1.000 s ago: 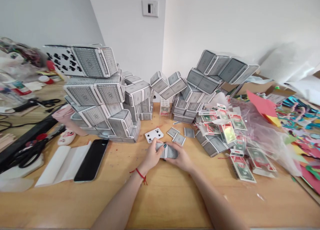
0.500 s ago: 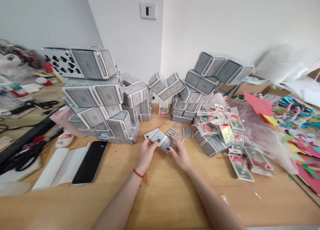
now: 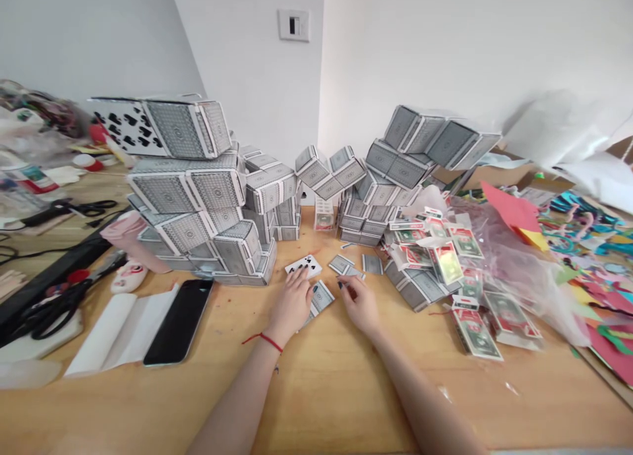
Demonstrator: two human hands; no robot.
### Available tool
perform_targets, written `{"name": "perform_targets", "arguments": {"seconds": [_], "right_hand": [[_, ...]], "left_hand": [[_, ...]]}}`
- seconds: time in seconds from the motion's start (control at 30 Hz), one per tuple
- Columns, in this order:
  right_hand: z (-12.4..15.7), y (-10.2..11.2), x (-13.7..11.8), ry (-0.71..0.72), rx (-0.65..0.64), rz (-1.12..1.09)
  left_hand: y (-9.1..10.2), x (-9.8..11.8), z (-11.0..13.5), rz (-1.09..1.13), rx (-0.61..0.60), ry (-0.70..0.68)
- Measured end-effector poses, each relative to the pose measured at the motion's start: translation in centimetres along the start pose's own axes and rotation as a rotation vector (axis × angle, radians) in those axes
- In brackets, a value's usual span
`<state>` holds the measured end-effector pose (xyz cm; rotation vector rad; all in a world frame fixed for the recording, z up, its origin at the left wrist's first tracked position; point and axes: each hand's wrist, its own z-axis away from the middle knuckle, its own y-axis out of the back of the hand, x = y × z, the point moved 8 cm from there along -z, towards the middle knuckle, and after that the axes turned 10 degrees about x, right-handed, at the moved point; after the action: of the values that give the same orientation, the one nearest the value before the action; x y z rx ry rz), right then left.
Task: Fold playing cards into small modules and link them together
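Observation:
My left hand [image 3: 293, 303] grips a grey-backed playing-card piece [image 3: 322, 297] under its thumb. Its fingertips rest on a face-up spade card [image 3: 305, 266] lying on the table. Close by, my right hand [image 3: 360, 302] has its fingers curled together beside some loose grey-backed cards [image 3: 341, 264]; whether anything is between the fingertips is hidden. One more card [image 3: 372, 264] lies face down to the right of these. Around them rise stacked blocks made from folded playing cards: a tall left stack [image 3: 190, 224], a right stack [image 3: 395, 161] and a V-shaped piece [image 3: 329, 171] between.
A black phone [image 3: 178, 322] and a white paper roll [image 3: 101, 330] lie at left, with black scissors [image 3: 59, 303] beyond. Red and green card boxes [image 3: 477, 330] and clear plastic wrap [image 3: 524, 257] crowd the right, before coloured paper scraps [image 3: 603, 277].
My right hand has let go of the grey-backed card piece and moved slightly right. My left hand has turned, keeping the piece, and its fingers now reach onto the spade card.

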<state>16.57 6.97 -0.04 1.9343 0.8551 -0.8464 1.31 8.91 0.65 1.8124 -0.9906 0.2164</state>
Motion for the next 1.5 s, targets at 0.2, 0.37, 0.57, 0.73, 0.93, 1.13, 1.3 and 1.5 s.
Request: {"name": "perform_targets", "arguments": {"seconds": [0.2, 0.37, 0.57, 0.73, 0.93, 1.13, 1.3, 1.5], "right_hand": [[0.0, -1.3, 2.9, -0.237, -0.022, -0.033], [-0.4, -2.7, 3.5, -0.293, -0.062, -0.202], [-0.2, -2.6, 4.3, -0.484, 0.024, -0.445], [-0.2, -1.0, 4.9, -0.603, 0.157, -0.597], [-0.5, 1.0, 5.0, -0.638, 0.227, -0.67], [-0.8, 0.3, 3.4, -0.629, 0.083, -0.853], [-0.8, 0.2, 3.7, -0.59, 0.1, -0.777], [-0.6, 0.2, 4.1, -0.567, 0.094, -0.66]], "left_hand": [[-0.6, 1.1, 0.3, 0.055, -0.065, -0.042], [-0.8, 1.8, 0.4, 0.106, -0.085, -0.033], [-0.1, 1.7, 0.2, 0.244, -0.02, 0.054], [1.8, -1.0, 0.2, 0.27, 0.219, 0.327], [1.5, -4.0, 0.4, 0.485, 0.337, 0.558], [0.2, -5.0, 0.9, 0.675, 0.338, 0.703], [0.3, -5.1, 0.8, 0.758, 0.377, 0.721], [0.7, -4.9, 0.7, 0.735, 0.38, 0.69]]}}
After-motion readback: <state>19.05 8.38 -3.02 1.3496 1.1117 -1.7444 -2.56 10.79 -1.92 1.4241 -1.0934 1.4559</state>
